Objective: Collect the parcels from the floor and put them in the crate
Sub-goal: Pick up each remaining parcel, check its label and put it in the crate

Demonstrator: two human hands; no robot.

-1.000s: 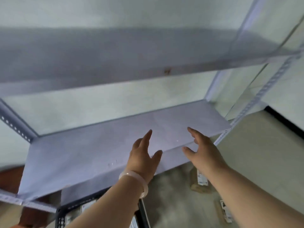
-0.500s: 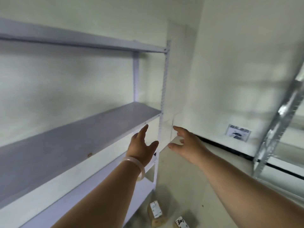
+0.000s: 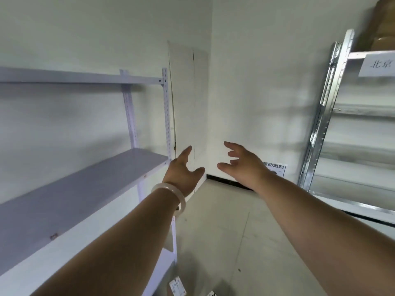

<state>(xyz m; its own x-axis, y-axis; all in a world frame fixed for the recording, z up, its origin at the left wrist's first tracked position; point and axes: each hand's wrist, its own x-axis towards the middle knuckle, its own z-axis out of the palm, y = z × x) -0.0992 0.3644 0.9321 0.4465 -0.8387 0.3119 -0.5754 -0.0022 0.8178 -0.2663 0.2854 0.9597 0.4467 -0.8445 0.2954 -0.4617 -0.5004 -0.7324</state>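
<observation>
Two hands stretched forward into the room, both empty. On the left hand [image 3: 183,174], fingers straight and close together, thumb spread wide, palm turned inward; pale bangle [image 3: 181,199] round its wrist. On the right hand [image 3: 241,165], fingers loosely spread and slightly bent, thumb pointing toward the other hand, gripping nothing. Near each other but apart, touching no shelf.

Two parcels at the very bottom edge of the view, down on the grey floor [image 3: 224,231], well below the hands. Of these, the brown parcel [image 3: 177,288] with a white printed label lying just beside the foot of the lavender shelf unit [image 3: 85,189]; the second parcel [image 3: 212,293] a little to its right, only a white corner showing, cut off by the frame.

Lavender shelf unit along the left wall, perforated posts upright. Pale panel [image 3: 188,103] standing in the corner just past its end post. Galvanised metal rack [image 3: 320,124] on the right, paper label [image 3: 378,65] with printed characters on an upper rail, brown cartons [image 3: 382,28] on top. White paper sign [image 3: 277,168] low on the far wall, partly hidden behind the right wrist.
</observation>
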